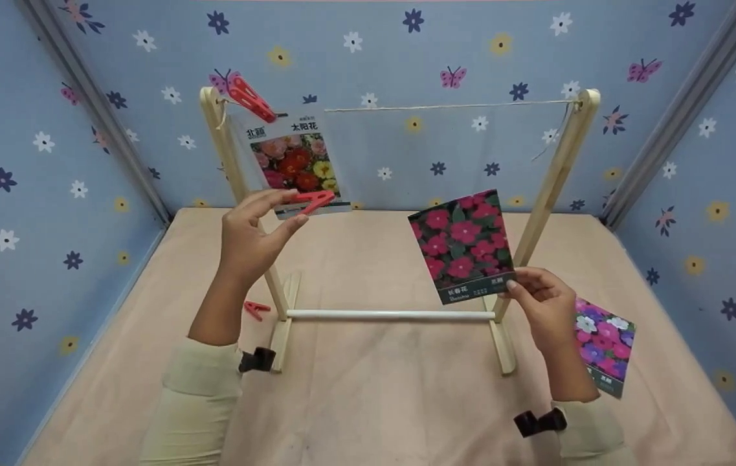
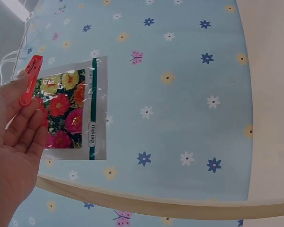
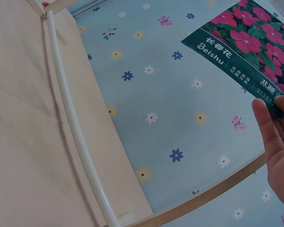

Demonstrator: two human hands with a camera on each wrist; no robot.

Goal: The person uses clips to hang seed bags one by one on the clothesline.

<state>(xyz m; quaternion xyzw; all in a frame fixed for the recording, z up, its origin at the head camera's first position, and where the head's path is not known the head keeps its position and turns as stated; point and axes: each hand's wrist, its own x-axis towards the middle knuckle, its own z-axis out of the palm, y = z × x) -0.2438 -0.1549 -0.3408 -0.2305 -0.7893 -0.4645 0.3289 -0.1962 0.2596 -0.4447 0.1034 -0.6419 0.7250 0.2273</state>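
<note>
Your left hand [image 1: 252, 234]: pinching a red clothespin [image 1: 309, 200] before the hanging seed packet [image 1: 294, 162] (already pegged).
Your right hand [image 1: 541, 304]: gripping the red-flowered packet [image 1: 463, 244] by its corner.

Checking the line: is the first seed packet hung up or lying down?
Hung up. The seed packet dangles from the string, fastened by a red clothespin at its top corner.
</note>
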